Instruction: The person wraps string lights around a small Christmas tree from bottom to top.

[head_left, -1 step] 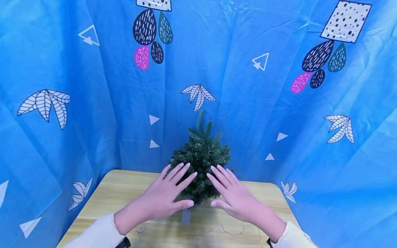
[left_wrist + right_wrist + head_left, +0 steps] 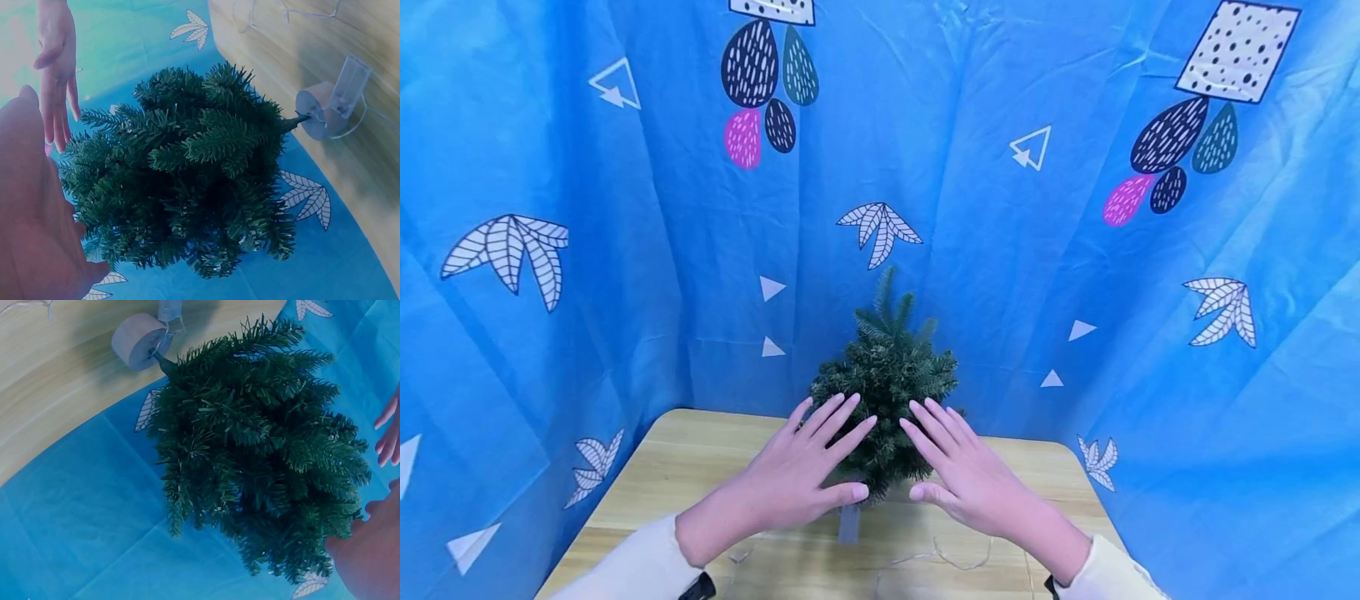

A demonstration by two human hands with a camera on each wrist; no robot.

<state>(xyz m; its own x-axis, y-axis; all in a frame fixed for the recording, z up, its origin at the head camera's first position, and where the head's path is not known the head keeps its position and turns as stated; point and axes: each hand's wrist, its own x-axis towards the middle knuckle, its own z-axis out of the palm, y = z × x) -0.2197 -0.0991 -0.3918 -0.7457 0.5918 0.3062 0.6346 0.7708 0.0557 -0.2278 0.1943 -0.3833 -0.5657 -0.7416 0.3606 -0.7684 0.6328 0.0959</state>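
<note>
A small artificial Christmas tree [image 2: 891, 362] stands upright on the table, its green branches bushy and spread. My left hand [image 2: 793, 479] is on its near left side, palm toward it, with fingers spread and straight. Mirroring it on the near right, my right hand [image 2: 970, 483] is held the same way, thumb apart from the fingers. Both hands overlap the lower branches in the head view and grip nothing. In the left wrist view the trunk ends in a round base [image 2: 312, 112], and a clear plastic box [image 2: 351, 84] with a thin wire is beside it.
The light wooden table [image 2: 700, 458] has rounded far corners. Thin pale wire [image 2: 962, 568] lies in loose loops along its near part. A blue patterned cloth [image 2: 985, 250] hangs close behind the table and along both sides.
</note>
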